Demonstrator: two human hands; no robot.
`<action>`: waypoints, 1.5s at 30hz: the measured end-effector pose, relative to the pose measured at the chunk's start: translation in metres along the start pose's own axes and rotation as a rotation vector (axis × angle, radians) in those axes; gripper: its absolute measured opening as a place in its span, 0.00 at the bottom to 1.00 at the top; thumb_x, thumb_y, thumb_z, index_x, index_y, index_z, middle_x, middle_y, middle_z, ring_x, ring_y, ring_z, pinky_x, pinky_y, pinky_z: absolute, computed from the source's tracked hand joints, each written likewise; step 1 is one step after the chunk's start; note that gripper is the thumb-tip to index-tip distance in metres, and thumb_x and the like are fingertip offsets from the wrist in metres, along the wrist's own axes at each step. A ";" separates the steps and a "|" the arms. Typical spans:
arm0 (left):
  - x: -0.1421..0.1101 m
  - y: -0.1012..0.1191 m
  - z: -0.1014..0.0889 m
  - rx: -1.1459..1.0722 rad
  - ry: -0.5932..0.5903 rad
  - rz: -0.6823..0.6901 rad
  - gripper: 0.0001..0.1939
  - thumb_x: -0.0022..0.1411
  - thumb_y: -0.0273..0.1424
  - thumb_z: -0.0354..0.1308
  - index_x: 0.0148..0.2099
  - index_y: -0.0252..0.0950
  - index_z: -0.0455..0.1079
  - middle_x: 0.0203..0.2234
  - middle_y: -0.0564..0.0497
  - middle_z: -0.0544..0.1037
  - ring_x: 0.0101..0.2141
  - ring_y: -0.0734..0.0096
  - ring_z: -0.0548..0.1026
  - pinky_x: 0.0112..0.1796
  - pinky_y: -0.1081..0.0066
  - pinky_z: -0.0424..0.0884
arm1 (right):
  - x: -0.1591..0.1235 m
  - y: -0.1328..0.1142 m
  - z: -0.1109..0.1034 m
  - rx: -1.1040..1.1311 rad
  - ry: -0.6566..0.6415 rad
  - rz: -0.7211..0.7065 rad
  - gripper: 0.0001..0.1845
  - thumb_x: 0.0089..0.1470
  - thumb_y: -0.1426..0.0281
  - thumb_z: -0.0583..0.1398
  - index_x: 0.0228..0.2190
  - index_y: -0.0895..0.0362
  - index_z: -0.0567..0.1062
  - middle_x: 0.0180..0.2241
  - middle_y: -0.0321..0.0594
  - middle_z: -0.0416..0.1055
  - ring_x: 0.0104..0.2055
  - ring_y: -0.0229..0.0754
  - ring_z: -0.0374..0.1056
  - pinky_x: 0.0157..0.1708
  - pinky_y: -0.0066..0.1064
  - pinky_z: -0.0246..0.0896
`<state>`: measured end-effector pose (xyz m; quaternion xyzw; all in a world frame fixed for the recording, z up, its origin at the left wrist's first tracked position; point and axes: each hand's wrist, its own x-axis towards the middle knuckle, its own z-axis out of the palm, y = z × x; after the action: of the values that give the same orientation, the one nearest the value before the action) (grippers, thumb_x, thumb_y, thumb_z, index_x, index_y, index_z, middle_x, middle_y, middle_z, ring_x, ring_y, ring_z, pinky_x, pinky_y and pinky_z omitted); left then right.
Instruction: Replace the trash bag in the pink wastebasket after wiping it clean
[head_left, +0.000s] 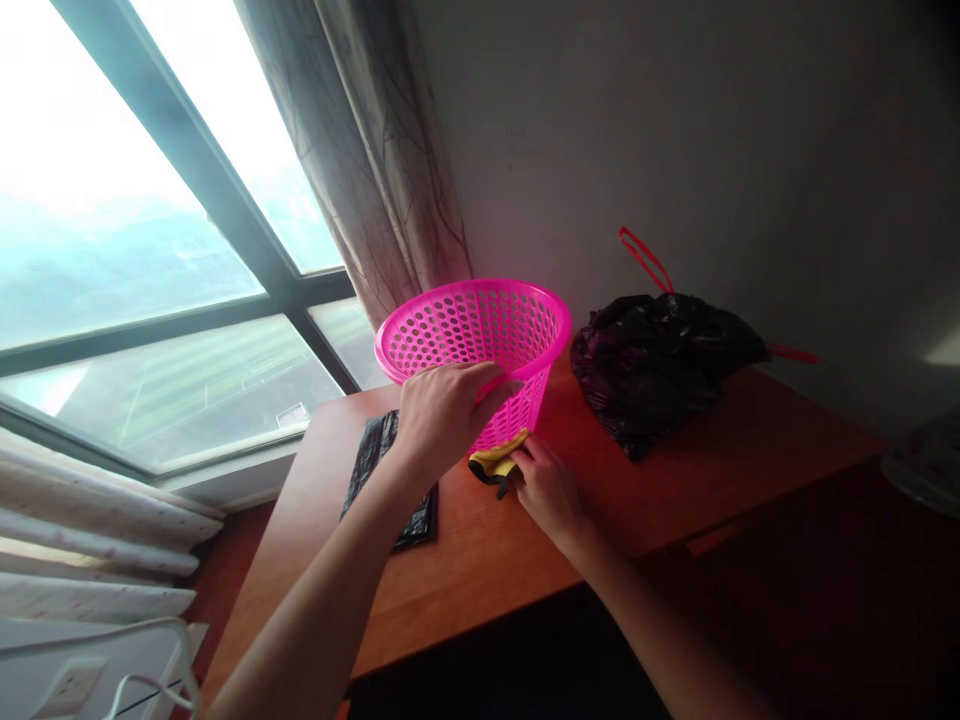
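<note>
A bright pink plastic basket (538, 388) with round holes stands upright on the wooden table. My left hand (444, 408) is closed over its near rim, the thumb on the right and the other fingertips mostly hidden. Low at the basket's near side, my right hand (547, 485) pinches a yellow cloth (496, 460) with a dark edge. The cloth is against or very close to the basket wall; the exact contact is hidden. Under my left forearm lies a flat, folded black plastic sheet or bag (367, 452), partly covered by the arm.
Right of the basket, a bulging black garbage bag (660, 365) with red drawstrings rests on the brown table (457, 580). A grey wall rises behind. The window (247, 365) and patterned curtain (375, 150) are at the left, with a wall socket (73, 688) and white cable below.
</note>
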<state>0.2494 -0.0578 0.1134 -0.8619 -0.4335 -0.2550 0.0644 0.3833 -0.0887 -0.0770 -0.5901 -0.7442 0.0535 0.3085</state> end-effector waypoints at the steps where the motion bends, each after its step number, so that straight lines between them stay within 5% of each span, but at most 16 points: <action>1: 0.001 0.000 0.001 0.000 0.011 -0.004 0.19 0.67 0.46 0.50 0.35 0.43 0.76 0.23 0.50 0.76 0.22 0.68 0.68 0.24 0.71 0.48 | -0.001 -0.001 -0.001 -0.016 -0.009 0.016 0.13 0.54 0.80 0.57 0.38 0.54 0.76 0.44 0.46 0.69 0.46 0.48 0.66 0.47 0.37 0.64; 9: 0.000 0.004 0.001 -0.018 -0.012 -0.006 0.18 0.66 0.47 0.51 0.37 0.44 0.77 0.23 0.50 0.78 0.23 0.66 0.70 0.25 0.71 0.49 | 0.001 -0.017 -0.007 -0.149 -0.094 0.133 0.12 0.55 0.78 0.56 0.39 0.55 0.76 0.48 0.49 0.66 0.38 0.45 0.70 0.35 0.34 0.65; 19: 0.001 0.000 -0.001 0.005 0.001 -0.040 0.19 0.66 0.48 0.51 0.39 0.43 0.78 0.24 0.51 0.79 0.23 0.66 0.71 0.25 0.72 0.50 | 0.004 -0.012 -0.014 0.002 0.011 0.033 0.13 0.53 0.81 0.56 0.36 0.55 0.76 0.41 0.44 0.73 0.46 0.46 0.68 0.44 0.32 0.63; 30: 0.003 0.002 -0.011 0.063 -0.093 -0.058 0.22 0.67 0.48 0.47 0.38 0.41 0.77 0.27 0.50 0.80 0.26 0.67 0.73 0.25 0.71 0.55 | 0.043 -0.029 -0.098 0.147 0.444 -0.214 0.12 0.51 0.78 0.57 0.38 0.58 0.76 0.37 0.44 0.72 0.42 0.47 0.67 0.44 0.38 0.64; 35: 0.004 -0.002 -0.012 0.054 -0.110 -0.062 0.19 0.67 0.45 0.49 0.40 0.41 0.77 0.27 0.51 0.80 0.27 0.66 0.74 0.26 0.71 0.58 | 0.026 -0.023 -0.117 0.123 0.581 -0.301 0.18 0.53 0.78 0.56 0.45 0.55 0.75 0.40 0.45 0.70 0.43 0.47 0.68 0.44 0.38 0.64; 39: 0.004 -0.004 -0.012 0.042 -0.128 -0.051 0.19 0.67 0.46 0.49 0.41 0.41 0.78 0.29 0.50 0.81 0.29 0.65 0.76 0.28 0.71 0.61 | 0.005 -0.009 -0.103 0.156 0.805 -0.381 0.22 0.54 0.80 0.58 0.49 0.52 0.72 0.40 0.44 0.68 0.43 0.46 0.68 0.43 0.40 0.65; 41: 0.004 -0.004 -0.011 0.042 -0.118 -0.058 0.21 0.67 0.47 0.49 0.42 0.41 0.78 0.29 0.49 0.81 0.30 0.64 0.76 0.28 0.71 0.61 | 0.002 -0.006 -0.082 0.198 0.817 -0.400 0.22 0.53 0.81 0.58 0.48 0.52 0.70 0.40 0.44 0.68 0.44 0.47 0.67 0.44 0.41 0.66; 45: 0.003 -0.004 -0.010 0.044 -0.096 -0.072 0.20 0.66 0.47 0.50 0.44 0.42 0.78 0.30 0.50 0.82 0.30 0.63 0.77 0.28 0.70 0.61 | 0.007 -0.006 -0.032 0.031 0.398 -0.228 0.17 0.48 0.84 0.57 0.39 0.55 0.72 0.37 0.44 0.68 0.42 0.50 0.65 0.42 0.42 0.66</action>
<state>0.2437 -0.0562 0.1231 -0.8553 -0.4724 -0.2059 0.0530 0.3945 -0.0926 -0.0457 -0.4964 -0.7295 -0.0878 0.4623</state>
